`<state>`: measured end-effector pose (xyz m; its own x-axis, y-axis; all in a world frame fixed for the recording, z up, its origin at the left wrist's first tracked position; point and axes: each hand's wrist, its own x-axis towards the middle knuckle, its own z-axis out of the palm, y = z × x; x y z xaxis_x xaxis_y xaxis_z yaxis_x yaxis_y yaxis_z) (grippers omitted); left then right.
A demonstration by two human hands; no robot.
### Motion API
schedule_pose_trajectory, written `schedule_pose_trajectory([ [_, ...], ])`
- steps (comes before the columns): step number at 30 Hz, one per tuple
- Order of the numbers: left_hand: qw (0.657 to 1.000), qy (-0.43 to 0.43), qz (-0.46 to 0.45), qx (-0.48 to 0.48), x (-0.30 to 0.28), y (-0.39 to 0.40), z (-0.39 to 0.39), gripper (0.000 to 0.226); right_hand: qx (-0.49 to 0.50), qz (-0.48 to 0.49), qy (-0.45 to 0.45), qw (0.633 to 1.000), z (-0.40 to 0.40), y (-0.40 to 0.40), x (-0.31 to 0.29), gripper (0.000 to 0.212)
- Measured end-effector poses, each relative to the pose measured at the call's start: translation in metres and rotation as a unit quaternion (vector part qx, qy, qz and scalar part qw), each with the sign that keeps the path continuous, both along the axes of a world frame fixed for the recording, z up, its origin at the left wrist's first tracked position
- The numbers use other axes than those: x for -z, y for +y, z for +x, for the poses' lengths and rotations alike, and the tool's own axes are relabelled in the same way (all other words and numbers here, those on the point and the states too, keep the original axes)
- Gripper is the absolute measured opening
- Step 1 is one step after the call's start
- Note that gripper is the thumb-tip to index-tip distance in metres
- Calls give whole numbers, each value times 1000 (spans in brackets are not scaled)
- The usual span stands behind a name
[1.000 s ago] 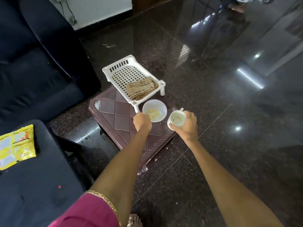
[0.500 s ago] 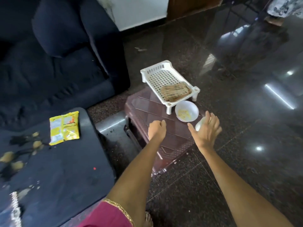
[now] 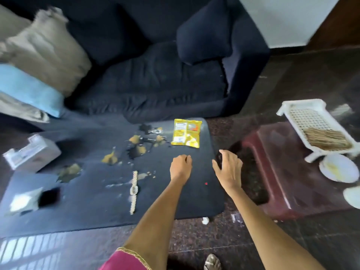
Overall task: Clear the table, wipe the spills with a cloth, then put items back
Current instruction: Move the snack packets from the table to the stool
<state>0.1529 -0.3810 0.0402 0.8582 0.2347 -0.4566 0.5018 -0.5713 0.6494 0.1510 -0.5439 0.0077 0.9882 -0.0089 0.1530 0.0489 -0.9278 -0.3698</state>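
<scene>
Over the dark table, left hand loosely curled, right hand spread, spills blurred, perhaps food

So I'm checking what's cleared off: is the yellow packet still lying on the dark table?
Yes, the yellow packet lies flat on the dark table, beside the yellowish spills.
</scene>
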Motion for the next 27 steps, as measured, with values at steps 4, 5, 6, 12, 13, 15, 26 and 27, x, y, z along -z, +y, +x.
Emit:
schedule_pose_trajectory([
  [4, 998, 12, 14, -66, 6, 102, -28, 37, -60, 1, 22, 998, -4, 81, 5, 37],
  [5, 996, 17, 14, -83, 9, 126, -36, 36, -73, -1, 29, 997, -6, 101, 6, 36],
  [6, 995, 23, 16, -94, 11, 146, -43, 35, -82, -7, 32, 996, -8, 117, 8, 35],
  [12, 988, 45, 12, -149, 21, 242, -78, 34, -116, -24, 80, 990, -17, 210, 14, 30],
  [13, 987, 46, 10, -156, 23, 257, -81, 34, -123, -25, 89, 988, -19, 226, 14, 29],
  [15, 984, 43, 15, -174, 24, 288, -86, 30, -141, -29, 96, 985, -18, 257, 17, 28],
  [26, 908, 161, 313, -226, 53, 487, -153, 45, -270, -17, 85, 959, -37, 399, 52, 22],
  [27, 908, 187, 312, -208, 58, 498, -157, 53, -273, -14, 89, 958, -39, 410, 55, 22],
])
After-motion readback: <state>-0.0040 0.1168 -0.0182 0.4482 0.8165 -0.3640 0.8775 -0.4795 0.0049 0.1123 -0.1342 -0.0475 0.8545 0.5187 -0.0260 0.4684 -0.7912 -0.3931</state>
